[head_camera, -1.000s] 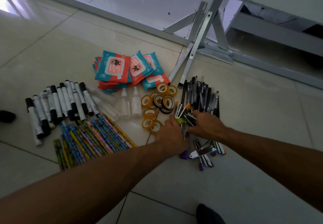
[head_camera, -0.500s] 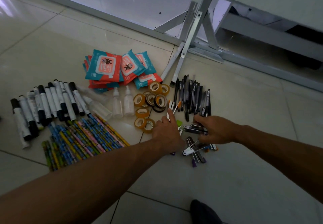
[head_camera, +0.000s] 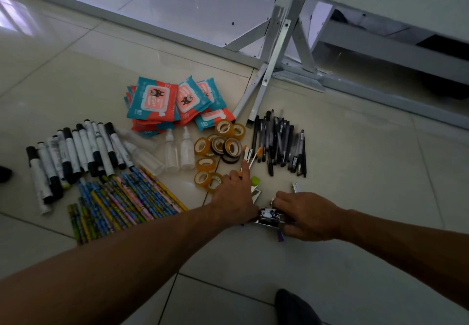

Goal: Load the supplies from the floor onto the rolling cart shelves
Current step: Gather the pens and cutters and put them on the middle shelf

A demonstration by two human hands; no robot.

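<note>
- Head view: we read the step as gathering the staplers (head_camera: 270, 217), which sit on the floor (head_camera: 360, 172) at 6 o'clock of the black pens (head_camera: 279, 144).
- Right hand (head_camera: 307, 214) curls its fingers round the bunch. Left hand (head_camera: 233, 197) presses in from 9 o'clock with its index finger straight; other fingers hidden, grasp unclear.
- Next, we judge: sweep in the stray staplers (head_camera: 250, 156) at 12 o'clock, then lift with 2 hands. Cart not seen.

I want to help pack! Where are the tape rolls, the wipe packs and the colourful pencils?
tape rolls (head_camera: 218, 144): head view, on a middle roll.
wipe packs (head_camera: 154, 100): head view, top pack's pink label.
colourful pencils (head_camera: 127, 197): head view, middle of the bundle.
</note>
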